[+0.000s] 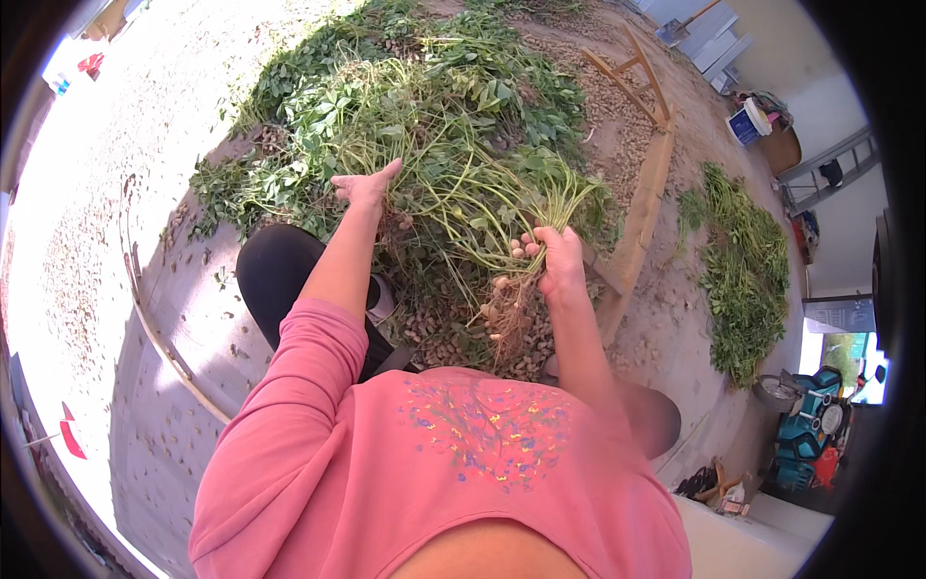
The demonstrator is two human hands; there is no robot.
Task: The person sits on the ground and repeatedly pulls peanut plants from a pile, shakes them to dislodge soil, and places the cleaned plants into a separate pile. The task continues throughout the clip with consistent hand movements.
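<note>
My right hand (558,259) grips a bunch of peanut plants by the stem bases (553,210). Their roots (512,318) hang below the fist with a few pale pods on them, while the leafy tops spread up and to the left. Over the near side of a big heap of peanut plants (405,94), my left hand (365,184) is held out with fingers apart and nothing in it. Picked peanuts (441,336) lie in a pile between my legs, below the hanging roots.
A wooden plank (644,210) with a ladder-like wooden frame (636,76) runs along the right. Beyond it lies a second plant pile (745,275). A white-and-blue bucket (749,123), a metal ladder (832,170) and a teal vehicle (810,420) stand near the wall. Loose peanuts (79,239) cover the sunlit floor.
</note>
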